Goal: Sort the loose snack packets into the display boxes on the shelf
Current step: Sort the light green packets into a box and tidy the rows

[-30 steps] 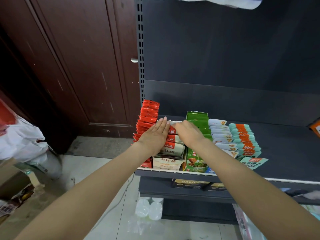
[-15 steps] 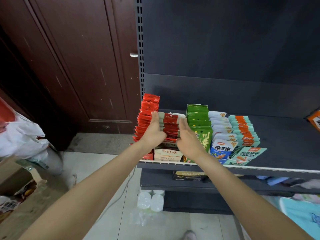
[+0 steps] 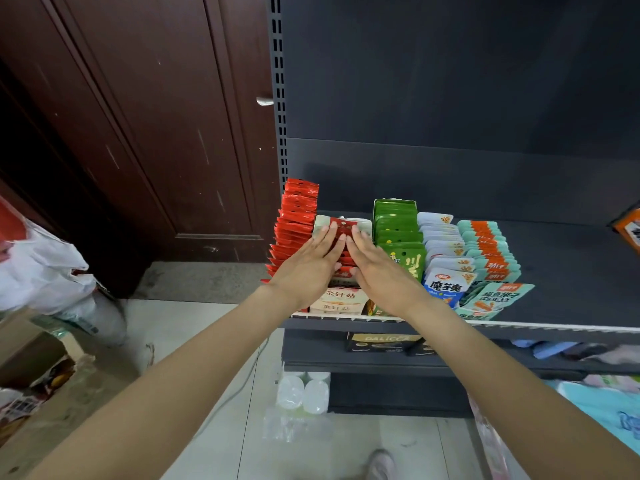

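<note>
Both the left hand (image 3: 306, 268) and right hand (image 3: 379, 271) lie flat, fingers (image 3: 329, 239) straight and gripping nothing, on the white-and-red packets (image 3: 343, 225) standing in their display box (image 3: 341, 301) on the shelf (image 3: 571, 268), seemingly pressing the row tidy between its red and green neighbours.

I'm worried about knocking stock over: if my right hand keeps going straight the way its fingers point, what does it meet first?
The right hand already touches the red-and-white packets; beyond them probably the shelf's dark back panel, though depth is unclear.
</note>
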Tool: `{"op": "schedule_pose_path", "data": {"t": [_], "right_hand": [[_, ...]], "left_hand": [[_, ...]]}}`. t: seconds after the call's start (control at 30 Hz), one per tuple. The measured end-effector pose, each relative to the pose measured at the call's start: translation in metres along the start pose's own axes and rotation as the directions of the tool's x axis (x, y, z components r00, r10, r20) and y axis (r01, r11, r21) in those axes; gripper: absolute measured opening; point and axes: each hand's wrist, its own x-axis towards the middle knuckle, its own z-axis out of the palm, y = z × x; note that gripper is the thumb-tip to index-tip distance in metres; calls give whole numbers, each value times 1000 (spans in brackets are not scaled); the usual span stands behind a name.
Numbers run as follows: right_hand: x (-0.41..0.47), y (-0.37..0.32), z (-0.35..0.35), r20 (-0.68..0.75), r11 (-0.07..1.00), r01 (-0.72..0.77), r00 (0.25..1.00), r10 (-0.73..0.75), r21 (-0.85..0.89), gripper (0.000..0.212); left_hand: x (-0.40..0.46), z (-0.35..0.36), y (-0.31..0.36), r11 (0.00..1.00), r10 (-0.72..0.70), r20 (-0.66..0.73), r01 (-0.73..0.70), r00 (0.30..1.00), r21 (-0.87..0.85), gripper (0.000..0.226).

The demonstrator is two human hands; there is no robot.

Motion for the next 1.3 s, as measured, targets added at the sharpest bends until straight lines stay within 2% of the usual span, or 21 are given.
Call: {"op": "schedule_pose_path", "data": {"t": [0.13,0.2,0.27,0.33,0.43,0.5,0.57,0.67,0.73,0.8,0.83,0.9,0.97,1.03,1.1,1.2,1.3], "right_hand": [[-2,2,-2,1,995,-1,1000,1,105,59],[-8,4,-1,-114,981,11,993,11,192,56],[-18,7,-1,-293,976,17,955,48,216,42],[-28,9,-2,-376,982,28,926,44,185,28],[-33,14,-1,-243,998,62,969,-52,33,39],[-29,17,2,-152,995,54,986,-66,-80,42],[-25,17,5,-152,993,42,987,-58,-108,37],[-25,11,15,-288,996,-9,958,-16,-85,29],[-31,3,26,-413,994,-103,907,84,-25,28],[-39,-2,38,-492,975,-188,841,224,122,27],[-41,-2,45,-481,951,-221,823,302,218,24],[-41,0,56,-356,895,-279,844,401,348,20],[-40,3,64,-214,858,-312,881,421,407,19],[-38,1,66,-128,821,-343,888,442,456,22],[-38,-3,66,-131,863,-346,900,416,368,24],[-43,-9,68,-225,957,-286,930,289,48,26],[-47,-8,70,-206,968,-249,948,241,-15,25]], "left_hand": [[-2,0,-2,1000,11,-30,-12,999,-24,55],[-10,-4,-6,992,105,-186,-115,977,-43,56],[-19,-5,-10,974,212,-302,-226,929,-12,52],[-25,-5,-14,961,266,-236,-278,935,-16,45],[-20,0,-14,953,281,-58,-271,958,136,43],[-15,2,-10,935,258,-3,-249,966,254,36],[-12,2,-5,936,218,4,-210,976,283,26],[-10,1,4,972,117,16,-117,993,204,24],[-8,1,8,984,90,18,-92,996,152,25],[-6,2,8,986,79,31,-83,996,144,23],[-5,2,8,988,66,39,-71,997,137,22],[-5,0,8,991,37,43,-42,998,127,24],[-4,0,10,990,26,27,-29,999,139,23],[-4,0,12,991,15,16,-17,1000,136,25],[-3,1,11,992,7,15,-9,1000,123,25],[-2,2,9,993,-2,9,1,1000,115,25],[-2,3,11,995,-13,9,12,1000,100,26]]}}
